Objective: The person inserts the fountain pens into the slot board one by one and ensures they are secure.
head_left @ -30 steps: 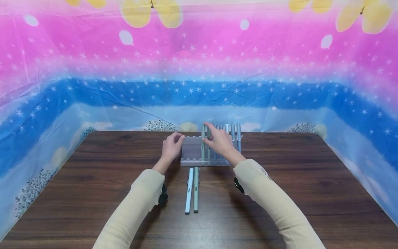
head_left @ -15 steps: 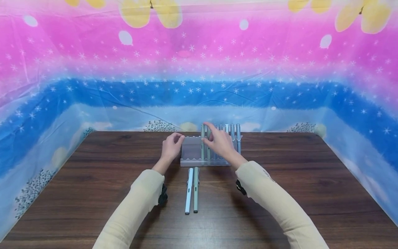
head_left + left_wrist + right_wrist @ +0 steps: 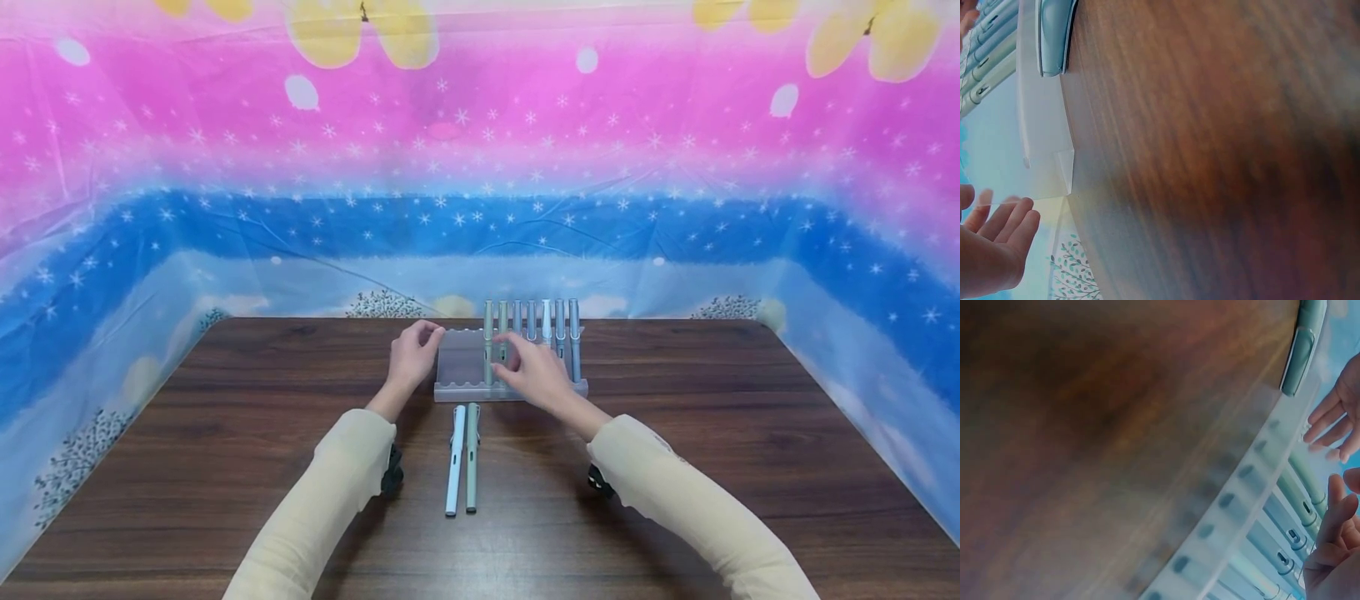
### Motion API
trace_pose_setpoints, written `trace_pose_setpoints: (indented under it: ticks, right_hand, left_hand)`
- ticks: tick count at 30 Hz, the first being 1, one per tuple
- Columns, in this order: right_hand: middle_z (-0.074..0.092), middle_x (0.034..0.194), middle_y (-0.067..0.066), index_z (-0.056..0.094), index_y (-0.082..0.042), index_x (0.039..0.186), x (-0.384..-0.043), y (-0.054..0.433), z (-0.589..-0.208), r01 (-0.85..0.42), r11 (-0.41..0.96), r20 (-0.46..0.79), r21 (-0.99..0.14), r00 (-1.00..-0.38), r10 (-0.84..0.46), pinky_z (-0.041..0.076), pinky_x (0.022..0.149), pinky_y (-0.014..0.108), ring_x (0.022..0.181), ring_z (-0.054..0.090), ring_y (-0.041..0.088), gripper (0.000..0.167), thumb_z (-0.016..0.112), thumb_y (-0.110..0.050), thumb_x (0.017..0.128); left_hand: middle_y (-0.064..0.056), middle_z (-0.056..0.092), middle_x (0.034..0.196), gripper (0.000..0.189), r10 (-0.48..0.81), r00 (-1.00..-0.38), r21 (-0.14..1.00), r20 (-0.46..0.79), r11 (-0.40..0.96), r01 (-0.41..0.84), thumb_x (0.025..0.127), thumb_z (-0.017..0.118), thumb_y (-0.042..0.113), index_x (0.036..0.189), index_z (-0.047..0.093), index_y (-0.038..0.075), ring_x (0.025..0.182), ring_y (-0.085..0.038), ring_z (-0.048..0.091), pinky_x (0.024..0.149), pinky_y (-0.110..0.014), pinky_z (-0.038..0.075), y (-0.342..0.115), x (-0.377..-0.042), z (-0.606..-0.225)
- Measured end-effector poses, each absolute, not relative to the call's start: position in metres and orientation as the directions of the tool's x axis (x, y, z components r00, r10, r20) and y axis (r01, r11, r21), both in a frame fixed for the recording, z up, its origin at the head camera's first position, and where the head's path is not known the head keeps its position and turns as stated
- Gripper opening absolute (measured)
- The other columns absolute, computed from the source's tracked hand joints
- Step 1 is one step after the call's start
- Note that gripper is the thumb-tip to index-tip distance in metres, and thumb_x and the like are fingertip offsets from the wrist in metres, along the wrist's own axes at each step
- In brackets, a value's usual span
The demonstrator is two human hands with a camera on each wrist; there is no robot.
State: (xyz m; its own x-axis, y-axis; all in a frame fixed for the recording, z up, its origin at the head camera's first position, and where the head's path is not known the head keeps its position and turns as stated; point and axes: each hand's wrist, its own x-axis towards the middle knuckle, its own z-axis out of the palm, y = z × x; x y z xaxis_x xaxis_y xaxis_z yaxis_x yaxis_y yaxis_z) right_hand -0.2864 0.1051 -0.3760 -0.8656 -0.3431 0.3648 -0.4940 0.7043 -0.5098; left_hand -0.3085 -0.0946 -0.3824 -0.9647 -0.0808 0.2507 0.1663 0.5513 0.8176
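Note:
In the head view a clear plastic pen rack (image 3: 461, 358) stands near the table's back edge. My left hand (image 3: 412, 354) pinches the rack's left edge between thumb and fingers. Several capped pens stand in its right-hand slots, a green pen (image 3: 488, 321) leftmost among them. Just in front of the pens is my right hand (image 3: 536, 372), thumb and index finger apart, holding nothing and hiding some pen bodies. Two more pens lie side by side before the rack: a light blue pen (image 3: 455, 462) and a green pen (image 3: 472, 458).
Brown wood-grain table (image 3: 187, 467) spreads around the rack on both sides and in front. A printed cloth (image 3: 480, 225) hangs close behind and beside the table. The rack's left slots hold no pens.
My right hand has come off the leftmost green pen and drawn down and back toward me, uncovering the tops of the standing pens. The left hand keeps its place at the rack's edge.

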Motion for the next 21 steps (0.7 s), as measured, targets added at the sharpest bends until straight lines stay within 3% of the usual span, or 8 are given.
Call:
trace_pose_setpoints:
  ticks: [9,21]
  right_hand:
    - [0.053,0.063,-0.007,0.056,-0.011,0.113,-0.273,0.113,-0.383,-0.439,0.668,0.199,-0.601,-0.891,-0.407,0.039,0.042,0.027,0.049,0.048,0.011,0.036,0.064,-0.023,0.081]
    - [0.058,0.063,-0.001,0.055,-0.008,0.11,-0.261,0.113,-0.388,-0.418,0.633,0.009,-0.651,-0.839,-0.544,0.043,0.045,0.028,0.049,0.052,0.013,0.032,0.061,-0.023,0.083]
  left_hand:
    - [-0.015,0.06,0.1,0.024,-0.091,-0.962,0.821,0.258,0.545,0.168,0.092,0.048,0.022,0.1,0.06,0.002,0.093,-0.028,0.054,0.078,-0.041,0.042,-0.094,-0.309,-0.383]
    - [-0.015,0.06,0.1,0.025,-0.086,-0.961,0.818,0.264,0.548,0.176,0.092,0.048,0.022,0.101,0.059,0.002,0.094,-0.028,0.054,0.077,-0.041,0.042,-0.094,-0.31,-0.384]
